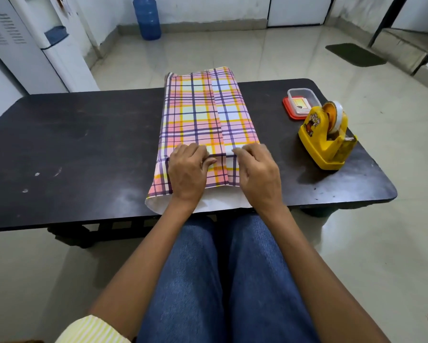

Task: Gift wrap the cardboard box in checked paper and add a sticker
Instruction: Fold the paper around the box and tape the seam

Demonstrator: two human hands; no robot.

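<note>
The checked paper (198,112), pink, yellow and purple, lies wrapped on the surface (84,144), seam on top; near end open, white inside.

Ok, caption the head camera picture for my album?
Left hand and right hand pinch the checked paper near a tape dispenser.

The left grip (187,172) and the right grip (258,172) sit side by side on the near end of the checked paper (198,112), which is wrapped into a long boxy parcel on the dark tabletop (84,144). Their bent fingers pinch the paper down over the parcel's near top edge. The overlap seam runs away from between them. Under the wrists the loose paper end gapes, showing its white inside. Well apart to the right of the right grip stands a yellow tape dispenser (325,137). Beyond it is a clear plastic container (300,102) on a red lid.
</note>
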